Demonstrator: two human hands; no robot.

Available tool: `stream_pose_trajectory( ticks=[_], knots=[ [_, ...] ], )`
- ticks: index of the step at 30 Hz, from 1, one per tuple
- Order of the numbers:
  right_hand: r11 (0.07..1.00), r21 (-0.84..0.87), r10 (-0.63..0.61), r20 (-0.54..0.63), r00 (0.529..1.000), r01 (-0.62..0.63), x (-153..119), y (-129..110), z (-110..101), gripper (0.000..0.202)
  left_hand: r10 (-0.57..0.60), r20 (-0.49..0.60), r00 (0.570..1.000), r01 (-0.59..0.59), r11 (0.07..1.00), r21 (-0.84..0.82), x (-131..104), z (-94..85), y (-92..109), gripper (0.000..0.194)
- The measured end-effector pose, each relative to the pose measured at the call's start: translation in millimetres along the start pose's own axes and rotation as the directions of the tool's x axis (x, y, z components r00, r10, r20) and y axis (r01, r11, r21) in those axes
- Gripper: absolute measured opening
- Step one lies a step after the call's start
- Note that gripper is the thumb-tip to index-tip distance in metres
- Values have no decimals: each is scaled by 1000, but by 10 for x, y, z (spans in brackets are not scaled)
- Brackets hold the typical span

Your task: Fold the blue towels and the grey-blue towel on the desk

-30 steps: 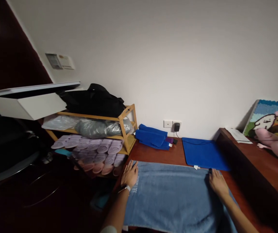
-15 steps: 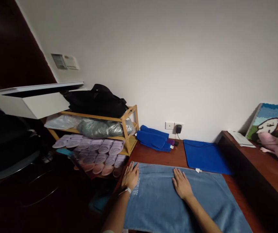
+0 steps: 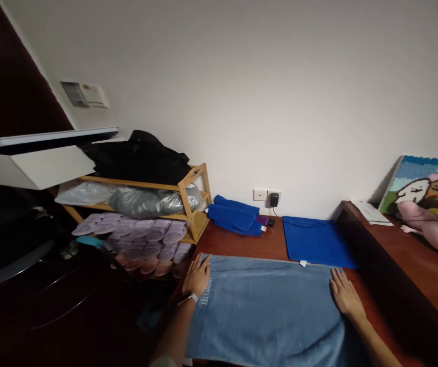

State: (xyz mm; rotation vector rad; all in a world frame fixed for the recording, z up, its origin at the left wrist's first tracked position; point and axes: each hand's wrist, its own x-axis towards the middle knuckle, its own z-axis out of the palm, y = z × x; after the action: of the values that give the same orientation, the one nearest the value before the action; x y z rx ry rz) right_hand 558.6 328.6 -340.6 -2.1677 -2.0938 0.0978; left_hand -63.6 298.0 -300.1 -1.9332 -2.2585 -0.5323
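Observation:
A grey-blue towel (image 3: 264,306) with pale lettering near its left edge lies spread on the reddish-brown table (image 3: 251,246). My left hand (image 3: 197,275) rests flat on the towel's far left corner, fingers stretched out, with a watch on the wrist. On the far right corner lies my right hand (image 3: 346,293), palm down and fingers extended. Soft folds run through the towel's near right part. Beyond it, a bright blue cloth (image 3: 318,240) lies flat with a white tag at its front edge. A folded blue cloth (image 3: 234,215) sits to its left.
Left of the table stands a wooden rack (image 3: 188,199) with lilac slippers (image 3: 157,231), plastic-wrapped bundles and a black bag (image 3: 138,160). A black charger (image 3: 274,200) is plugged into the wall. On the raised right ledge lie papers (image 3: 372,212) and a pink plush toy (image 3: 429,227).
My right hand has slid right across the towel, from its middle to the far right corner, and the folds there have shifted. My left hand stays at the left corner. The view has turned slightly right.

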Motion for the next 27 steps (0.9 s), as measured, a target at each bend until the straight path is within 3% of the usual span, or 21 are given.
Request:
stream_pose_trajectory(
  ticks=[7,10,12,14,17,20,22,24,27],
  knots=[
    [997,-71,-12,68,998,17,-18,74,0,67,-3,-5,1000,3,1000,-18,4,9,2,47],
    [994,-100,-36,110,993,47,-7,141,-92,64,5,-14,1000,-5,1000,-9,-7,11,2,47],
    [992,-117,-32,88,996,42,0,66,-189,64,-4,-20,1000,4,1000,-21,-16,17,7,47],
    [992,-104,-75,1,997,75,-7,-179,-284,64,-15,-28,999,14,999,-44,-25,24,14,47],
    [969,-3,-247,-126,961,249,-61,-856,-348,62,-17,-48,999,14,998,-58,-40,24,27,46],
    [916,111,-373,-117,920,385,-128,-1581,-291,62,-8,-59,998,6,999,-46,-52,14,33,46],
    [907,154,-387,-66,920,393,-146,-1832,-213,63,-3,-57,998,0,999,-47,-56,11,28,47],
    [921,163,-356,-22,934,355,-135,-1785,-122,65,-4,-54,999,1,999,-52,-56,15,19,47],
    [959,121,-258,1,966,256,-74,-1217,10,70,-4,-52,999,1,998,-57,-56,23,8,47]
  ],
)
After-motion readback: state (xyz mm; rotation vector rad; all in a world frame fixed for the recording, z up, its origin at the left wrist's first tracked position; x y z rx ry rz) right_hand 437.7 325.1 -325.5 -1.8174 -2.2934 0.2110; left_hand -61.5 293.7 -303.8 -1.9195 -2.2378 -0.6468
